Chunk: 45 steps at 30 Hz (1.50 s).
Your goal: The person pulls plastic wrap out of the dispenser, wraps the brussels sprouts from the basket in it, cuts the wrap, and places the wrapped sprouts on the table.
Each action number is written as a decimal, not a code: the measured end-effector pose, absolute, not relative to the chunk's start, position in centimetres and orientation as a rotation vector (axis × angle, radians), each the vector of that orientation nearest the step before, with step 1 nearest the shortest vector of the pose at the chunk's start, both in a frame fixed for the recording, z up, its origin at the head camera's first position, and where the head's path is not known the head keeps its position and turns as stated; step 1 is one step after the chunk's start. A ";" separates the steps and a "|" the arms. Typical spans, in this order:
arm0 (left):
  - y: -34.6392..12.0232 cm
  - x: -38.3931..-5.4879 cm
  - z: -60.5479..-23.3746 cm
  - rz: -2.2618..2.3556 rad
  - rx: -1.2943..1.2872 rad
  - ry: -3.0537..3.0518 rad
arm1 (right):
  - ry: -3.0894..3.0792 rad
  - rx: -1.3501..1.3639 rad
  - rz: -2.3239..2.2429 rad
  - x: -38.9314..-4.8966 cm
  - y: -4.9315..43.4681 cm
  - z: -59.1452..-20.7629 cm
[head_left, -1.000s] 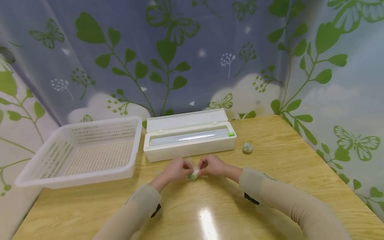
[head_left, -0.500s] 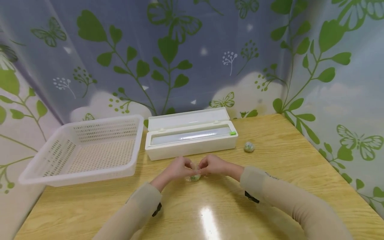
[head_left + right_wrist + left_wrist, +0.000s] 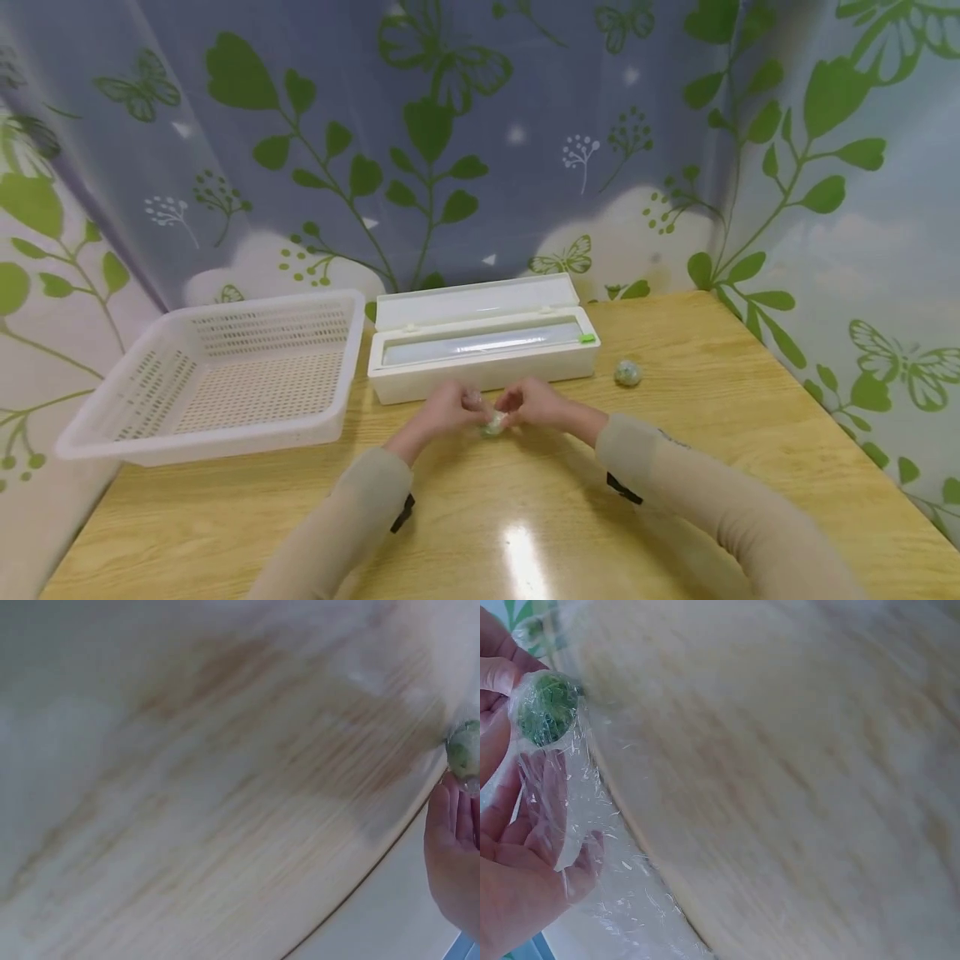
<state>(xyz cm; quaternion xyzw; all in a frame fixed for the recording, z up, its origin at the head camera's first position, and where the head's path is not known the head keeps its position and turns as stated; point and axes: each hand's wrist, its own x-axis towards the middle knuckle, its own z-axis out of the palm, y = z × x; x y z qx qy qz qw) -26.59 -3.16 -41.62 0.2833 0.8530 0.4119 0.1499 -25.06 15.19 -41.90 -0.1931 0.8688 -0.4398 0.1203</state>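
Note:
A small green ball (image 3: 492, 425) in clear plastic wrap is between my two hands, in front of the long white box. My left hand (image 3: 448, 407) holds some of the clear plastic wrap (image 3: 562, 802), its thumb and index finger against the ball. My right hand (image 3: 538, 402) pinches at the wrap and ball from the other side. In the left wrist view the green ball (image 3: 547, 710) shows through the film, with loose wrap hanging below it. The right wrist view catches only part of the ball (image 3: 465, 750) above the fingers (image 3: 452, 817).
Behind the hands stands the white box (image 3: 483, 367), lid up, with a roll of film and a green slider inside. Another wrapped ball (image 3: 627, 373) lies right of it. A white perforated basket (image 3: 225, 442) sits on the left of the wooden table (image 3: 675, 467).
Both hands stay together at the ball, their fingers shifting on the wrap. The ball has moved slightly up towards the box and is more covered by the fingers. The head view has shifted slightly.

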 end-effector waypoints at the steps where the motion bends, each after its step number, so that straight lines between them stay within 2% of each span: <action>1: -3.1 -26.6 -41.8 1.175 0.811 2.448 | 2.536 -0.598 -1.277 -25.1 15.2 -42.0; 16: -2.1 -26.2 -41.5 1.086 0.758 2.480 | 2.512 -0.847 -0.930 -25.6 15.5 -41.2; 21: -2.5 -26.2 -41.2 1.049 0.836 2.447 | 2.501 -0.884 -0.957 -25.6 15.5 -41.3; 38: -3.0 -26.6 -40.9 1.054 0.830 2.507 | 2.526 -0.832 -1.069 -25.7 14.9 -41.4; 45: -3.1 -26.5 -40.6 1.099 0.755 2.443 | 2.474 -0.765 -1.190 -25.7 15.0 -41.2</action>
